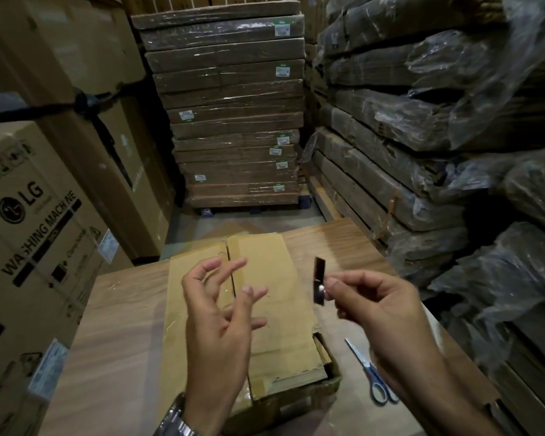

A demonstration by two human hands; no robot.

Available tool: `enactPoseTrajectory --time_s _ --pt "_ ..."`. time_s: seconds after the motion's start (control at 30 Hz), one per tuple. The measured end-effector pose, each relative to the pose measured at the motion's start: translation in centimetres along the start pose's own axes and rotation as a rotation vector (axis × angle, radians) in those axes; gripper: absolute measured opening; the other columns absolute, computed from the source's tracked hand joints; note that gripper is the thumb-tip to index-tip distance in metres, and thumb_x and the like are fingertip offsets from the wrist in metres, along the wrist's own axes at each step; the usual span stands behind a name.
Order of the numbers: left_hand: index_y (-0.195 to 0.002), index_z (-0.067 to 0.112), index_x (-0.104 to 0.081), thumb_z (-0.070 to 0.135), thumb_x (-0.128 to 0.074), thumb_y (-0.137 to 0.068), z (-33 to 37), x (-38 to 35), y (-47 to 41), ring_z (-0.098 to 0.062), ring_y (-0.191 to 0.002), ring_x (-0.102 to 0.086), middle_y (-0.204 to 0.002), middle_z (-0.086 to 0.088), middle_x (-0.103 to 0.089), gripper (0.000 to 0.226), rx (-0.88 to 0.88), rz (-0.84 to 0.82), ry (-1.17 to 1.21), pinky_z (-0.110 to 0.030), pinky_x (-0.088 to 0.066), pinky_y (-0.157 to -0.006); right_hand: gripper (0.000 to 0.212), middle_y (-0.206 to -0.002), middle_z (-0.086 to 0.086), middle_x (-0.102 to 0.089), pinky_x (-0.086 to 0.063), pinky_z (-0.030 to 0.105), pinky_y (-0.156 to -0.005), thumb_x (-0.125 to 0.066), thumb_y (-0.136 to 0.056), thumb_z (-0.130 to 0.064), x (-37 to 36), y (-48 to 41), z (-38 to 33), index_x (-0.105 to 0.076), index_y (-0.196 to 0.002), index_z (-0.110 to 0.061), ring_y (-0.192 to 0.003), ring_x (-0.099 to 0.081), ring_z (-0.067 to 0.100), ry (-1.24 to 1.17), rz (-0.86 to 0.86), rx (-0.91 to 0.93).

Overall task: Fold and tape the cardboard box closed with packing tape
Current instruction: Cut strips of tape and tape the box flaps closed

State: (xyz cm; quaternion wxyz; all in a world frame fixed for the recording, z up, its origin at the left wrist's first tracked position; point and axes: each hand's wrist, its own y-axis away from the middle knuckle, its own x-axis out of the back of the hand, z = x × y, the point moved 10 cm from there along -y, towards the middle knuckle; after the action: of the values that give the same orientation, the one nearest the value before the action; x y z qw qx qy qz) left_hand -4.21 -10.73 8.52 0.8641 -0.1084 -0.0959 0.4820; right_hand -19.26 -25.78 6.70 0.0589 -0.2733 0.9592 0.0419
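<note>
A flat brown cardboard box (274, 278) lies on the wooden table (120, 325), its top flaps folded shut with a seam running away from me. My right hand (378, 306) hovers above the box's right side and pinches a short dark strip of packing tape (319, 283) between thumb and fingers, the strip standing upright. My left hand (217, 316) floats over the middle of the box, fingers loosely spread and curled, holding nothing. A metal watch sits on my left wrist.
Blue-handled scissors (372, 372) lie on the table right of the box. A washing machine carton (32, 247) stands at left. Stacked wrapped cartons on a pallet (233, 121) fill the back, and plastic-covered bundles (438, 136) the right.
</note>
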Motion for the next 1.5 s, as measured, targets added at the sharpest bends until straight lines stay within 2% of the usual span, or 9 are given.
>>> enactPoseTrajectory --time_s 0.13,0.3,0.4,0.5,0.7,0.9,1.13,1.27,1.5 --pt "-0.111 0.043 -0.052 0.053 -0.048 -0.084 -0.9 0.0 0.0 -0.004 -0.095 -0.068 -0.108 0.021 -0.067 0.029 0.005 -0.068 -0.189 -0.036 -0.061 -0.065 0.006 -0.069 0.011 -0.072 -0.051 0.025 -0.059 -0.075 -0.077 -0.008 0.3 -0.4 -0.5 -0.076 -0.071 -0.009 -0.061 -0.061 0.012 0.16 -0.115 -0.006" --pt "-0.127 0.048 -0.043 0.097 -0.052 -0.041 -3.1 -4.7 1.6 0.006 -0.093 -0.066 -0.106 0.029 -0.065 0.099 0.271 -0.424 -0.174 -0.026 -0.059 -0.067 0.013 -0.062 0.01 -0.07 -0.046 0.02 -0.053 -0.08 -0.073 -0.016 0.2 -0.9 1.3 -0.073 -0.067 -0.006 -0.055 -0.058 0.01 0.313 -0.189 -0.072" --pt "-0.127 0.049 -0.042 0.078 -0.072 -0.044 -2.8 -6.5 2.5 0.006 -0.087 -0.067 -0.103 0.022 -0.065 0.093 0.285 -0.48 -0.246 -0.018 -0.055 -0.067 0.021 -0.061 0.008 -0.07 -0.05 0.032 -0.056 -0.084 -0.065 -0.028 0.4 -1.2 1.4 -0.073 -0.065 -0.009 -0.055 -0.061 0.014 0.398 -0.176 -0.029" --pt "-0.119 0.038 -0.056 0.049 -0.082 -0.064 -3.4 -7.2 2.5 -0.009 -0.075 -0.072 -0.09 0.008 -0.071 0.062 0.334 -0.42 -0.196 -0.037 -0.059 -0.063 0.019 -0.059 0.005 -0.07 -0.054 0.036 -0.06 -0.084 -0.067 -0.03 0.8 -1.5 1.1 -0.072 -0.064 -0.016 -0.055 -0.065 0.016 0.496 -0.142 0.038" --pt "-0.11 0.03 -0.061 0.011 -0.06 -0.092 -4.5 -8.5 2.7 -0.013 -0.072 -0.071 -0.081 0.001 -0.074 0.026 0.355 -0.431 -0.122 -0.04 -0.058 -0.065 0.018 -0.056 0.0 -0.07 -0.054 0.025 -0.056 -0.083 -0.07 -0.025 1.8 -2.0 1.0 -0.071 -0.062 -0.015 -0.054 -0.067 0.011 0.574 -0.122 0.069" --pt "-0.113 0.04 -0.053 0.011 -0.048 -0.099 -5.7 -9.7 3.1 -0.019 -0.072 -0.071 -0.088 -0.001 -0.072 0.033 0.432 -0.471 0.009 -0.038 -0.057 -0.061 0.017 -0.056 0.0 -0.07 -0.052 0.02 -0.053 -0.084 -0.069 -0.024 2.6 -2.8 1.9 -0.071 -0.062 -0.015 -0.053 -0.067 0.01 0.592 -0.121 0.064" --pt "-0.093 0.014 -0.058 0.008 -0.046 -0.099 -5.9 -9.1 2.4 -0.021 -0.066 -0.067 -0.086 -0.005 -0.07 0.015 0.408 -0.375 0.073 -0.048 -0.055 -0.064 0.021 -0.057 0.002 -0.069 -0.054 0.033 -0.059 -0.085 -0.066 -0.029 3.6 -4.5 2.9 -0.07 -0.06 -0.015 -0.058 -0.067 0.02 0.566 -0.11 0.058" --pt "-0.08 0.007 -0.058 0.036 -0.068 -0.08 -6.7 -8.6 1.8 -0.019 -0.06 -0.067 -0.078 -0.007 -0.07 0.031 0.38 -0.283 0.009 -0.036 -0.055 -0.053 0.021 -0.058 0.002 -0.07 -0.055 0.031 -0.06 -0.085 -0.068 -0.029 3.2 -4.9 3.2 -0.071 -0.062 -0.014 -0.058 -0.068 0.018 0.571 -0.152 0.06" --pt "-0.097 0.015 -0.063 0.01 -0.07 -0.086 -10.5 -8.4 1.4 -0.016 -0.061 -0.068 -0.071 -0.006 -0.073 0.014 0.462 -0.211 -0.135 -0.029 -0.051 -0.052 0.021 -0.061 0.006 -0.072 -0.046 0.021 -0.054 -0.081 -0.074 -0.025 3.6 -6.6 7.4 -0.072 -0.064 -0.009 -0.054 -0.062 0.008 0.467 -0.226 -0.074"
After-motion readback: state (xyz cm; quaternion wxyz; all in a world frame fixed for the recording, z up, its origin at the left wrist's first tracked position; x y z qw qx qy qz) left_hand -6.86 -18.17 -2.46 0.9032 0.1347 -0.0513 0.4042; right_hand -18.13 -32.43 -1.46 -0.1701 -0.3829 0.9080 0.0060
